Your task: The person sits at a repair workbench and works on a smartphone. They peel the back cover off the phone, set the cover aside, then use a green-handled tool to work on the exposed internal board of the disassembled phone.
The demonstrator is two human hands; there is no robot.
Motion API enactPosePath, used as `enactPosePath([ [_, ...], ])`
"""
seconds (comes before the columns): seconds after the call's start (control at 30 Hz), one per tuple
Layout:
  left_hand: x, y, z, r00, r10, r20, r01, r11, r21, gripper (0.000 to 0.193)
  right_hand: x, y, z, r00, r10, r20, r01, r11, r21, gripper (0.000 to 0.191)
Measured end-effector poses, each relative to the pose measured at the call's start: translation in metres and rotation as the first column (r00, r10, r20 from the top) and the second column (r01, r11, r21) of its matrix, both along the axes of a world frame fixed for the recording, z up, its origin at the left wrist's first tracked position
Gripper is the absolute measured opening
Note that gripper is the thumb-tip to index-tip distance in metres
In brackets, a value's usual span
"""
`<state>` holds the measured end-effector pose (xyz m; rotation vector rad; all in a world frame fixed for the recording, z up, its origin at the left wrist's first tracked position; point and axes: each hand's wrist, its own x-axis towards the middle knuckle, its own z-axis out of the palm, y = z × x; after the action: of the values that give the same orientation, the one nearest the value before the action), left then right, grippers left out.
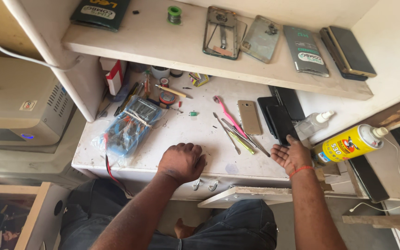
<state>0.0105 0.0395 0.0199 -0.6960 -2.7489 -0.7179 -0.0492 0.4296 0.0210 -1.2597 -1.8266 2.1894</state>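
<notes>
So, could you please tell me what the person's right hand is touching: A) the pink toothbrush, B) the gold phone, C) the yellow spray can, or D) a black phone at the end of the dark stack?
D: the right hand lies palm up with its fingertips on the black phone, apart from the others.

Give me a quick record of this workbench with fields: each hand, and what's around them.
left hand: closed fist resting on the white bench, holding nothing visible
right hand: palm up, open, fingertips at the black phone
between hands: tweezers and screwdrivers, gold phone
far left: multimeter in plastic bag
far right: yellow spray can
</notes>
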Motion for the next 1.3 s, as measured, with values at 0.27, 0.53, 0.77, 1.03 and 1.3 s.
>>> enactPosePath([
  [0.27,0.001,0.001,0.003,1.0,-0.002,-0.014,0.002,1.0,-0.004,0.028,-0.022,0.006,0.002,0.997,0.046,0.069,-0.039,0.994,-0.101,0.031],
  [0.53,0.003,-0.001,0.002,1.0,0.0,0.018,0.0,1.0,-0.009,0.029,-0.025,-0.004,0.018,0.98,-0.165,-0.11,0.111,0.917,-0.383,0.026],
  [0.77,0.002,0.0,0.005,1.0,0.002,0.006,-0.002,1.0,-0.015,0.028,-0.034,-0.005,0.024,0.938,-0.255,-0.234,0.132,0.889,-0.439,0.019],
  [1.03,0.002,0.0,0.005,1.0,0.0,0.015,0.0,1.0,-0.018,0.028,-0.034,-0.009,0.008,0.876,-0.437,-0.206,0.328,0.851,-0.409,0.023],
  [1.3,0.002,0.0,0.005,0.999,0.006,0.033,-0.005,1.0,-0.017,0.028,-0.023,-0.019,-0.006,0.951,-0.226,-0.21,0.173,0.954,-0.243,0.02],
])
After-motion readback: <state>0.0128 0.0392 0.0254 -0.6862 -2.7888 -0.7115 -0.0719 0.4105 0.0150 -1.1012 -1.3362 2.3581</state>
